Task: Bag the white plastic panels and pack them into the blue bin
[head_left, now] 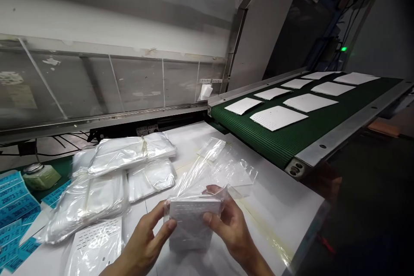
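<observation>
Left hand [147, 233] and right hand [232, 225] gripped plastic-covered white stack [191, 229] at its 9 and 3 o'clock. Bulk extended toward 6.

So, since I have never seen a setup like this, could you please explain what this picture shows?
Certainly. There is no robot: a camera worn on a person's head looks forward and down at their bare hands.

The left hand and right hand hold a white rectangular stack of thin sheets between them, with crinkled clear plastic film at its top; how far the film wraps it, I cannot tell.

On the white tabletop, to the left, lie bundles of clear plastic bags. Farther left are bright blue printed labels and a squat glass jar with a metal lid.

Ahead, to the right, a dark green ribbed conveyor belt carries flat white rectangular pieces.
</observation>
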The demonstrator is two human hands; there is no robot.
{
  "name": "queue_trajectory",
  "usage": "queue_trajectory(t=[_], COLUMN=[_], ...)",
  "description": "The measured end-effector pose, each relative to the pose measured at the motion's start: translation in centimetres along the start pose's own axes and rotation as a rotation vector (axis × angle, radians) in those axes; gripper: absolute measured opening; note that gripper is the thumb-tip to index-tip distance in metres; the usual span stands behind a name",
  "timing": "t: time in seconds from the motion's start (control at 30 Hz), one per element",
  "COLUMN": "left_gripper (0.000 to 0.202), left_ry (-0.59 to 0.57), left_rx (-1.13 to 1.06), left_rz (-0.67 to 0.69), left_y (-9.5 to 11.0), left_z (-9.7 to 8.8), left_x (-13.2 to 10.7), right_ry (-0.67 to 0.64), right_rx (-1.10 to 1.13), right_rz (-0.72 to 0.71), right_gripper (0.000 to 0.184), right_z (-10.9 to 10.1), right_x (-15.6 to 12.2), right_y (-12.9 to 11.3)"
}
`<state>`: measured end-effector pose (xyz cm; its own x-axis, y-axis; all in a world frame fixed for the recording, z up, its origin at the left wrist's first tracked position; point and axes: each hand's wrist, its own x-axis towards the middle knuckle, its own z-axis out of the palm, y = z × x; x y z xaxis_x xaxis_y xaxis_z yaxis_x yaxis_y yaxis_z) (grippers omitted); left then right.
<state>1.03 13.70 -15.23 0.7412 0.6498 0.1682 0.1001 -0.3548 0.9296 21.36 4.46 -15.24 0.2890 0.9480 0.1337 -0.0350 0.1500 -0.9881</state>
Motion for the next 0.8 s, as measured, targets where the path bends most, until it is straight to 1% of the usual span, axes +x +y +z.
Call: queue_trajectory(t=[0.07, 0.1, 0.17, 0.23, 0.3, 0.4, 0.47, 0.53, 0.6, 0.7, 0.77, 0.8], left_gripper=[0.031, 0.030, 0.027, 0.024, 0.026, 0.045, 0.042, 0.033, 0.029, 0.028, 0.029, 0.028], left_ry=[-0.029, -0.040, -0.057, -0.092, -0.131, -0.119, -0.100, -0.083, -0.057, -0.044, -0.010, 0.009], left_rx=[-0.007, -0.012, -0.033, -0.074, -0.143, -0.296, -0.379, -0.414, -0.391, -0.281, -0.200, -0.175], left_rz=[-0.012, -0.018, -0.036, -0.075, -0.109, -0.100, -0.092, -0.081, -0.058, -0.076, -0.087, -0.085], left_y=[-0.5, -1.0, -2.2, -2.8, -2.2, 0.0, 1.3, 1.8, 1.2, -0.8, -1.9, -2.2], left_z=[0.4, 0.8, 1.3, 1.3, 0.7, -0.4, -0.6, -0.2, 0.5, 1.6, 2.1, 2.3], left_x=[-0.1, -0.2, -0.6, -0.8, -0.5, 1.1, 2.2, 2.8, 2.3, 0.2, -1.3, -1.9], right_ry=[-0.008, -0.029, -0.073, -0.105, -0.139, -0.191, -0.177, -0.164, -0.161, -0.106, -0.074, -0.070], right_rx=[-0.070, -0.090, -0.098, -0.090, -0.086, -0.115, -0.185, -0.252, -0.244, -0.141, -0.085, -0.069], right_rz=[-0.043, -0.042, 0.002, 0.067, 0.129, 0.186, 0.206, 0.235, 0.229, 0.122, 0.101, 0.119], right_gripper=[0.041, 0.039, 0.038, 0.038, 0.038, 0.040, 0.044, 0.054, 0.064, 0.074, 0.075, 0.072], right_z=[0.1, 0.3, 0.5, 0.8, 1.0, 0.9, 0.5, 0.0, -0.4, -0.4, 0.1, 0.5], right_x=[0.1, 0.1, -0.2, -0.6, -1.2, -2.0, -2.2, -2.3, -2.3, -2.4, -2.5, -2.6], right_y=[-0.4, -0.6, -0.6, 0.1, 1.3, 2.8, 3.0, 2.4, 1.2, -0.6, -0.7, -0.2])
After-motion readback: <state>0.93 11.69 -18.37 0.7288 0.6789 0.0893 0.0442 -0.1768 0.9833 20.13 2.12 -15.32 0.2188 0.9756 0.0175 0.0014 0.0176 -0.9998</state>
